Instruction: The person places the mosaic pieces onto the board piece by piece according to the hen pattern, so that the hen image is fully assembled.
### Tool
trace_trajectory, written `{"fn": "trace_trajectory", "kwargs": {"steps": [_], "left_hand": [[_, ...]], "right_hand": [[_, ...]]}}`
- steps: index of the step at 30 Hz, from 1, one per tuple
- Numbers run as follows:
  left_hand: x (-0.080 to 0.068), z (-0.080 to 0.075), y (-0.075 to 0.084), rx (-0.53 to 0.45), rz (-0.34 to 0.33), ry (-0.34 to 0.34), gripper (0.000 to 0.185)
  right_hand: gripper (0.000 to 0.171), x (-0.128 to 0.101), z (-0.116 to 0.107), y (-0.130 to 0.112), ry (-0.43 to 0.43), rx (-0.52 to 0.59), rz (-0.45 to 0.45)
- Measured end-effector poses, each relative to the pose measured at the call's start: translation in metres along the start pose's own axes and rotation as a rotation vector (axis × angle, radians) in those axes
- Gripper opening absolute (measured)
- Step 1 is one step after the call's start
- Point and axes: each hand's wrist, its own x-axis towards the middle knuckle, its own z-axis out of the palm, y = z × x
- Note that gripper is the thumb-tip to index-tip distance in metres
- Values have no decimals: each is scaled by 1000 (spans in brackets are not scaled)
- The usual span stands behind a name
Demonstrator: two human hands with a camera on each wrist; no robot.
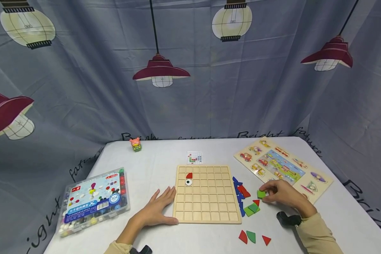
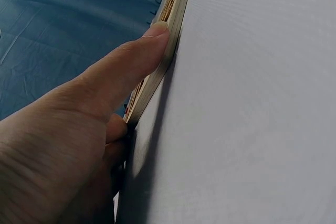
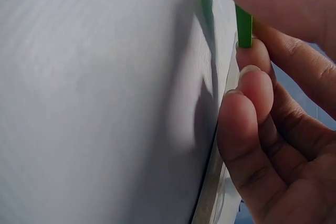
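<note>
My left hand (image 1: 155, 210) lies along the left side of a wooden grid board (image 1: 207, 222), its fingers extended. In the left wrist view the thumb (image 2: 131, 59) presses against the edge of the board (image 2: 167, 61). A red quarter-round piece (image 1: 189, 175) and a white eye piece (image 1: 188, 182) sit in the board's upper left cells. To the right of the board, my right hand (image 1: 284, 194) pinches a green square tile (image 1: 261, 194) between thumb and fingers. The tile (image 3: 244, 29) appears edge-on in the right wrist view, partly hidden by the thumb.
Blue pieces (image 1: 240, 197), red pieces (image 1: 243, 191) and green tiles (image 1: 252, 209) lie right of the board. A picture card (image 1: 194, 157) is behind it. A picture puzzle (image 1: 284, 165), a plastic case of beads (image 1: 95, 199) and a small figurine (image 1: 135, 144) stand around.
</note>
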Motion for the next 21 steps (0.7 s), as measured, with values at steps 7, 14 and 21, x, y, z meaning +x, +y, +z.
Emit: {"fn": "trace_trajectory", "kwargs": {"steps": [7, 14, 21], "left_hand": [[0, 2, 0, 1, -12, -2, 109], [0, 2, -2, 0, -16, -5, 110], [1, 2, -1, -3, -11, -3, 110]], "right_hand": [[36, 1, 4, -6, 27, -9, 7], [34, 6, 6, -11, 34, -28, -25], [31, 12, 8, -17, 38, -43, -90]]}}
